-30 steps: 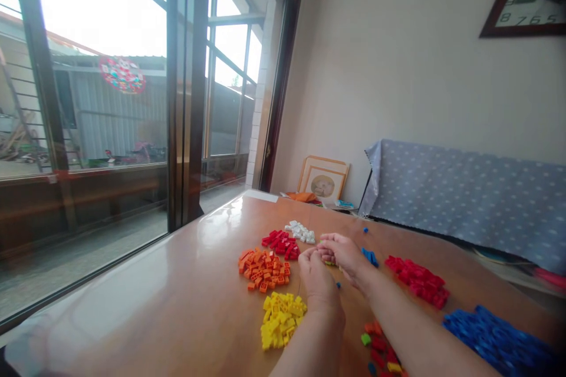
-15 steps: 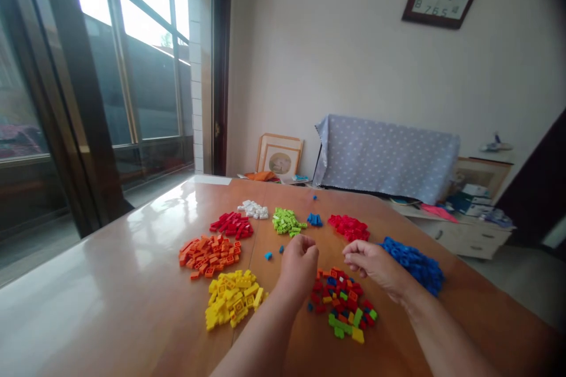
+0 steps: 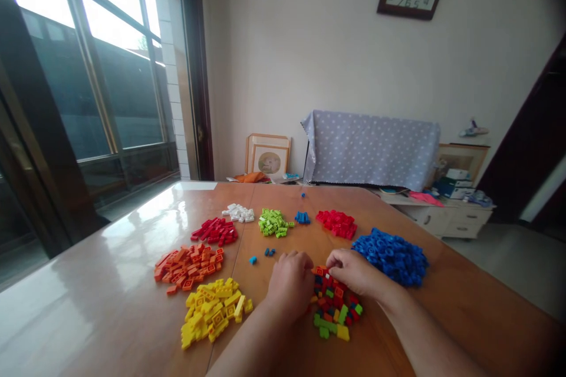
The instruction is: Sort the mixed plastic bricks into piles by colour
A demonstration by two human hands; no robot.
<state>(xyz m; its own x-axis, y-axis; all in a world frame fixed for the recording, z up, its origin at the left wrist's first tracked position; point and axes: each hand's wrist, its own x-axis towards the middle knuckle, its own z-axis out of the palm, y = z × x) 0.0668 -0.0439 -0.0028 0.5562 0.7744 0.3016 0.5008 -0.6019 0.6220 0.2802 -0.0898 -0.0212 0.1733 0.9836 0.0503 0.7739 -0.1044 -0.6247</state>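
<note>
My left hand (image 3: 290, 283) is at the left edge of a mixed pile of toy building bricks (image 3: 329, 301), red, orange, green, yellow and dark blue. Its fingers are curled in, and their tips are mostly hidden behind the hand. My right hand (image 3: 356, 271) reaches over the pile's far edge with thumb and fingers pinched together near a small white brick (image 3: 328, 275). Whatever either hand grips is too small or hidden to make out. Just beyond my left hand lie two small dark blue bricks (image 3: 269, 252) and a lighter blue brick (image 3: 253, 260).
Sorted brick piles ring the hands: yellow (image 3: 214, 309), orange (image 3: 190, 268), dark red (image 3: 215, 231), white (image 3: 239, 212), lime green (image 3: 273, 222), a small blue group (image 3: 302, 218), bright red (image 3: 336, 224) and a large blue pile (image 3: 391, 256). All rest on the glossy wooden table (image 3: 110, 306).
Both hands have come down and closer together at the mixed pile's far edge. The camera view has turned slightly to the right.
</note>
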